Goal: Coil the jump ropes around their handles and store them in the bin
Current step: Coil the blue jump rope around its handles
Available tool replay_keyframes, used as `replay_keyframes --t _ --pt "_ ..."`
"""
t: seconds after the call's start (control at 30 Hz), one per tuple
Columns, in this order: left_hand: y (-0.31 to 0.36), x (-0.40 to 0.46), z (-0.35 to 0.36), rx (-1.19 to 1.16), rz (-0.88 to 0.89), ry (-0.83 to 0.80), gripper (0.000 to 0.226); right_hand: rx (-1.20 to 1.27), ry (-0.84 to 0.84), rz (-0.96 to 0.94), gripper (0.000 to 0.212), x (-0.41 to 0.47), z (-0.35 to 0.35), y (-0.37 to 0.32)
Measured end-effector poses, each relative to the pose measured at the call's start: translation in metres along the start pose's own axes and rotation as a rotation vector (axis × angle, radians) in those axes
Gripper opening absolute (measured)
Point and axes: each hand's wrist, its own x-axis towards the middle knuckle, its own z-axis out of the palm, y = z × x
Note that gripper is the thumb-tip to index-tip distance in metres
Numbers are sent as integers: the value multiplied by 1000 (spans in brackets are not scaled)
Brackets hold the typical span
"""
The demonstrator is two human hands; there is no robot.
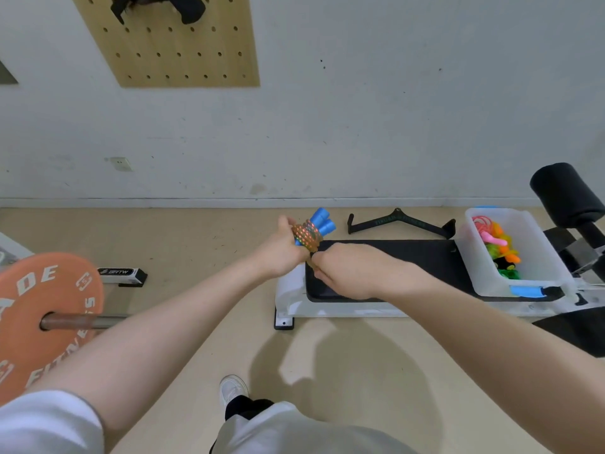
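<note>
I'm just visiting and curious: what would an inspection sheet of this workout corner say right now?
Surface: black bench pad on a white frame, over a tan floor.
Job's things: beaded rope coiled round two blue handles; white bin on the bench holds bright coiled ropes.
Clutter: black V-shaped bar on the floor; small black and white block.
Hands: left hand grips the coiled bundle; right hand pinches at the coil's lower edge.
Cables: nothing seen.
Surroundings: orange weight plate on a barbell, wooden pegboard, wall socket.
</note>
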Motion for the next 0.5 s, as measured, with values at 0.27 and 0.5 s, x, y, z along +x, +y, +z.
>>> replay_keyframes --t 0.27,0.5 --pt "3 -1 2 97 -82 -217 36 57 -34 -118 25 -11 -20 14" --pt "1 -8 18 567 170 -443 31 354 157 -102 32 -8 -55 32"
